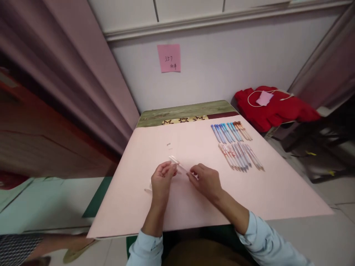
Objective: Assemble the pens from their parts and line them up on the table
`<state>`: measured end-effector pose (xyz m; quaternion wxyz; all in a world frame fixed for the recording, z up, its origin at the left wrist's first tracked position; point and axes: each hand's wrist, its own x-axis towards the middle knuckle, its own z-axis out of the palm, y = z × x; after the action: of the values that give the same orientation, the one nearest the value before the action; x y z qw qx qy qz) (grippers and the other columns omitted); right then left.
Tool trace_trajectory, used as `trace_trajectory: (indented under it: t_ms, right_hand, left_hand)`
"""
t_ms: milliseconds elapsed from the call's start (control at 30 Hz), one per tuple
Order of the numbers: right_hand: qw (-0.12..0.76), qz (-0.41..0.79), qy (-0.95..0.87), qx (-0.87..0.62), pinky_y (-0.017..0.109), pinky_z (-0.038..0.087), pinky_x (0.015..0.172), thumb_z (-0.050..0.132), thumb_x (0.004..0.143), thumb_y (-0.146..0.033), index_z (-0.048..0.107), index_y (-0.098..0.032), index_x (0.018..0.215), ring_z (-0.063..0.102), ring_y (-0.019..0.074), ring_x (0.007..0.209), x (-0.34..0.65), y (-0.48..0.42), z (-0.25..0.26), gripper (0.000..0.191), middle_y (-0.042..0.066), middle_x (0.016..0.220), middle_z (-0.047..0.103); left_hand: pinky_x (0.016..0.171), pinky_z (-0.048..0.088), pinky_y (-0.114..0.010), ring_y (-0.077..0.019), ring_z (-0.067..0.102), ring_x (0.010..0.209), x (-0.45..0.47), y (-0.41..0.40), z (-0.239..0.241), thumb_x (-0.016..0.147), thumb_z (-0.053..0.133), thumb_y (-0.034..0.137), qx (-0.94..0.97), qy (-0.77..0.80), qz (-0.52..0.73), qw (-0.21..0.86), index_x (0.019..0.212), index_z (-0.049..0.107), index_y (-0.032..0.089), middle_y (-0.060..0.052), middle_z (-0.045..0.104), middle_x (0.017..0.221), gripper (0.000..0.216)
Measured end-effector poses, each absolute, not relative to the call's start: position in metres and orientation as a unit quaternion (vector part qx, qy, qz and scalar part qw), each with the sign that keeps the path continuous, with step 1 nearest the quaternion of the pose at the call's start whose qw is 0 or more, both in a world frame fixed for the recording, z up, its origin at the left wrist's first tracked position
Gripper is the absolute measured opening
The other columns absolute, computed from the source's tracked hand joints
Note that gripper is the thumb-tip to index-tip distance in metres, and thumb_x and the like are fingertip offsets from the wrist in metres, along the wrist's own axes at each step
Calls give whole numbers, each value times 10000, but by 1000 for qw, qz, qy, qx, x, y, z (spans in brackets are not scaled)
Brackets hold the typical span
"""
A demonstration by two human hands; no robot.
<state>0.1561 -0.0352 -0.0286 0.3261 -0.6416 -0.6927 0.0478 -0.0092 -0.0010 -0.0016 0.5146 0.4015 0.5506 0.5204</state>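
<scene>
My left hand [162,180] and my right hand [205,180] meet over the middle of a pale pink sheet [194,199] that covers a small table. Both hands have their fingers pinched on a thin, clear pen barrel [177,163] that slants up and to the left between them. A thin pale piece [148,190] pokes out to the left under my left hand. A tiny clear part [169,145] lies on the sheet beyond the hands. To the right lie two rows of pens: blue ones and some brown [230,132] at the back, clear patterned ones [240,157] nearer.
The table's green patterned far end [183,112] touches a white wall with a pink note [169,58]. A red cloth with a white cord [273,105] lies on a seat at right. Curtains hang at both sides. Another person's foot in a slipper [77,249] shows at bottom left.
</scene>
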Motion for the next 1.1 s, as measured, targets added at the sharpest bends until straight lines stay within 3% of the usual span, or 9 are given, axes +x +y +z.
trace_trajectory:
  t_ms: [200, 433, 633, 767, 933, 1100]
  right_hand:
    - [211, 42, -514, -830, 271, 309, 573, 548, 855, -431, 715, -212, 811, 613, 168, 657, 229, -46, -21, 278, 44, 798, 716]
    - [139, 38, -454, -879, 311, 340, 591, 521, 841, -462, 719, -210, 893, 641, 235, 734, 260, -47, -21, 324, 90, 869, 726]
    - [120, 25, -454, -883, 320, 332, 583, 530, 852, -497, 698, -222, 943, 642, 260, 759, 261, -50, -28, 335, 82, 916, 717]
    - [171, 25, -482, -859, 316, 323, 581, 555, 847, -541, 693, -220, 972, 628, 245, 745, 251, -50, -19, 371, 88, 914, 716]
    - [272, 128, -635, -711, 258, 392, 619, 598, 856, -399, 699, -251, 870, 623, 153, 671, 176, -55, -9, 180, 7, 824, 709]
    - [174, 191, -764, -592, 235, 387, 599, 564, 893, -301, 676, -230, 851, 643, 143, 698, 91, -68, -16, 139, 13, 863, 703]
  left_hand:
    - [390, 446, -188, -202, 677, 750, -32, -4, 7, 676, 774, 432, 393, 561, 546, 482, 968, 663, 148, -104, 732, 890, 422]
    - [665, 559, -260, -125, 662, 627, -76, 0, 5, 706, 769, 317, 365, 547, 645, 388, 871, 677, 129, -50, 729, 752, 266]
    - [688, 552, -267, -119, 655, 616, -112, -3, -5, 708, 765, 310, 340, 569, 664, 347, 862, 670, 132, -36, 719, 725, 254]
    - [676, 552, -284, -127, 653, 607, -124, -6, -16, 699, 763, 318, 339, 577, 655, 351, 873, 663, 130, -44, 717, 733, 275]
    - [679, 541, -287, -133, 653, 608, -121, -7, -18, 692, 759, 345, 338, 577, 642, 375, 871, 658, 129, -57, 720, 735, 298]
    - [642, 513, -268, -133, 632, 588, -119, -13, -19, 661, 783, 381, 382, 582, 577, 428, 851, 676, 136, -66, 716, 722, 327]
